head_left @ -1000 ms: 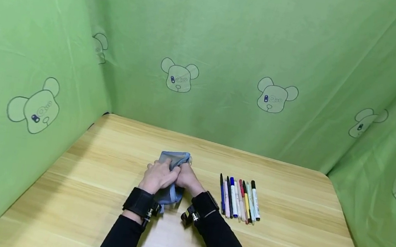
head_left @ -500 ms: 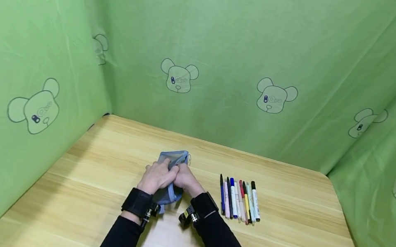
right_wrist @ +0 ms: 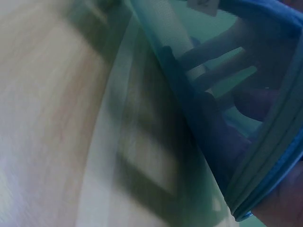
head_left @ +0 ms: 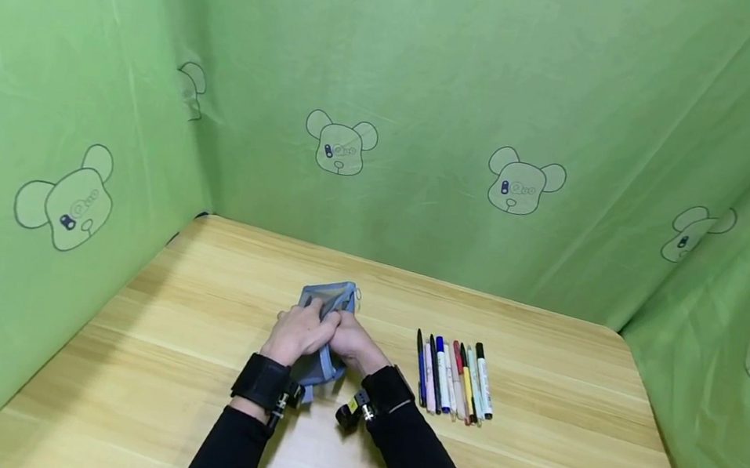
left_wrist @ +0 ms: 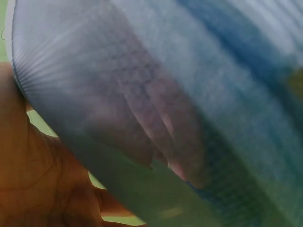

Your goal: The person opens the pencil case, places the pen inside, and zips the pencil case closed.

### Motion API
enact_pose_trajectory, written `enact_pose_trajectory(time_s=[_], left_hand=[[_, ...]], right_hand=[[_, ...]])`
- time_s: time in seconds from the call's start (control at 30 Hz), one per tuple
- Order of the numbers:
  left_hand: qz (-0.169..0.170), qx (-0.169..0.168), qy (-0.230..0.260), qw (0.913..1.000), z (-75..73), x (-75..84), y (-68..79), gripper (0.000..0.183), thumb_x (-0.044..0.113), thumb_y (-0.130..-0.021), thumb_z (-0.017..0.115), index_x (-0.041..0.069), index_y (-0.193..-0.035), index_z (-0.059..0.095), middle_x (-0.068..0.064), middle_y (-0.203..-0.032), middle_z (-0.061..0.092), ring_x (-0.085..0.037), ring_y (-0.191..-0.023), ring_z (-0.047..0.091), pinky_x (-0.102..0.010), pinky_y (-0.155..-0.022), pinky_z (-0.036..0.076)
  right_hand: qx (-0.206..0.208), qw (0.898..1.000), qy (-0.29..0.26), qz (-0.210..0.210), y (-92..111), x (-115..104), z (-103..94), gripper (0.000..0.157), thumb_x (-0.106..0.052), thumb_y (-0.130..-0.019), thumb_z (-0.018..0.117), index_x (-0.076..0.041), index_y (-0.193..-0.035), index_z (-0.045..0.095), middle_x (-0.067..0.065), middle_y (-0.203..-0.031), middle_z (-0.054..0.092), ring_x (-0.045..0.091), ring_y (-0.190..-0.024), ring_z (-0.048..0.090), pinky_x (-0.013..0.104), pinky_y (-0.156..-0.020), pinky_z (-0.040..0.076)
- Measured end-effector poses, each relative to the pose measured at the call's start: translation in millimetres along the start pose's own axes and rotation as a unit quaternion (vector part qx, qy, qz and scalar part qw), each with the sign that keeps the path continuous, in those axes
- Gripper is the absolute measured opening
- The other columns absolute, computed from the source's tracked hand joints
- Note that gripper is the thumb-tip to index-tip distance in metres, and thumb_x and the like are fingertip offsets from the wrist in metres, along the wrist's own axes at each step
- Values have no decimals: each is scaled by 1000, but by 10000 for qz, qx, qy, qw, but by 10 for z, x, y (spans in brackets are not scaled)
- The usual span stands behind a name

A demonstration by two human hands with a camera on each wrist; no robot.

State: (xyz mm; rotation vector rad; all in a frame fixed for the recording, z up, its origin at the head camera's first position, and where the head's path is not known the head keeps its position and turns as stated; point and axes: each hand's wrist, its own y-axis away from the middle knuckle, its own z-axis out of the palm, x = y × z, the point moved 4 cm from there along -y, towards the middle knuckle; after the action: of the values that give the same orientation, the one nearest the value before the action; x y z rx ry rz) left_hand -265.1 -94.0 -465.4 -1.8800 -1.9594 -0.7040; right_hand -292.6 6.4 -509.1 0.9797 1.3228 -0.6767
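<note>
Green curtain (head_left: 427, 51) on three sides, printed with bear heads whose lettering is too small to read surely. Below it runs the wood-grain table (head_left: 179, 374), its near edge cut off. In come two black sleeves (head_left: 420, 457), cropped at the bottom. And here's the blue mesh pouch (head_left: 312, 372), left of centre, mostly covered by hands; whether it rests on the wood or is lifted, I can't tell. To its right lies a row of pens and markers (head_left: 455, 379), side by side, the print on their barrels illegible from here. The left hand (head_left: 298, 332) has the pouch gripped, thumb at the opening, fingers spread behind the mesh. The right hand (head_left: 357, 342) is tucked into the opening, its fingers just a blur through the mesh up close; what they hold, if anything, I can't tell. Smallest of all, a pale label (right_wrist: 204, 5), cropped by the right wrist view's top edge, its mark unreadable.
</note>
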Motion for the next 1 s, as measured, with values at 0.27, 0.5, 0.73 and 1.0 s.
enact_pose_trajectory(time_s=[0.27,0.5,0.73,1.0], left_hand=[[-15,-83,90,9999,-6,-15,-7,66,44,-100,35,0,-148,47,-32,-149,49,-54,-136,47,-64,-110,38],[19,-122,152,9998,-13,9,0,69,47,-100,33,-1,-150,45,-32,-157,39,-54,-144,38,-65,-117,32],[-52,-106,146,9998,-8,8,-17,68,45,-100,32,1,-150,46,-28,-156,44,-51,-145,38,-65,-115,34],[-163,-120,216,9996,10,-10,-12,67,45,-101,31,2,-151,45,-27,-156,44,-52,-145,37,-66,-114,34]], right_hand=[[-699,9926,-935,323,-12,60,71,19,5,-95,50,1,-113,57,-4,-86,63,8,-77,65,24,-71,58],[-953,9861,-1299,414,-3,71,77,19,2,-98,47,-6,-114,51,-6,-84,65,7,-76,67,24,-69,58],[-1156,9769,-1738,466,6,69,71,14,-2,-100,44,-13,-107,50,-8,-84,66,4,-76,66,23,-70,58],[-1149,9746,-1866,466,34,61,50,14,-1,-102,41,-10,-106,51,-8,-80,66,3,-73,66,21,-69,57]])
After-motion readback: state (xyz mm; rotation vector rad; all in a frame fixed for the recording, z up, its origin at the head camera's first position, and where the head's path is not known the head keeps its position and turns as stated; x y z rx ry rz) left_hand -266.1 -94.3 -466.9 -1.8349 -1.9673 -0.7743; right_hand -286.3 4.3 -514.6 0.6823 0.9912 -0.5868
